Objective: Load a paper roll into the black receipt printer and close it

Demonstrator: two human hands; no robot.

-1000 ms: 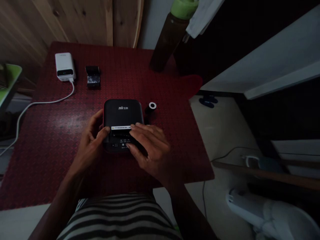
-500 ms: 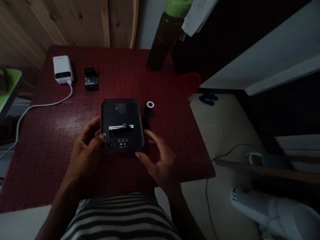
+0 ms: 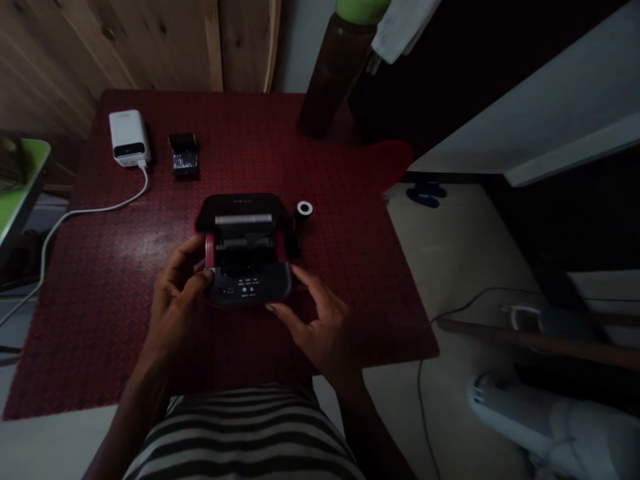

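Observation:
A small black printer (image 3: 243,267) with red sides sits in the middle of the red table (image 3: 100,293). Its lid stands open and tilted back, showing the dark inner bay. My left hand (image 3: 177,300) grips the printer's left side, thumb near the front corner. My right hand (image 3: 315,320) rests against the printer's front right corner with fingers curled and slightly apart. A small paper roll (image 3: 305,210) on a black core stands just right of the printer.
A white power bank (image 3: 129,137) with a white cable (image 3: 85,210) lies at the back left. Beside it is a small black device (image 3: 184,155). A dark bottle with a green cap (image 3: 335,67) stands at the back. The table's right edge drops to the floor.
The printer's lid, closed a second ago, has swung up and back. My right hand slid off the top to the front right corner.

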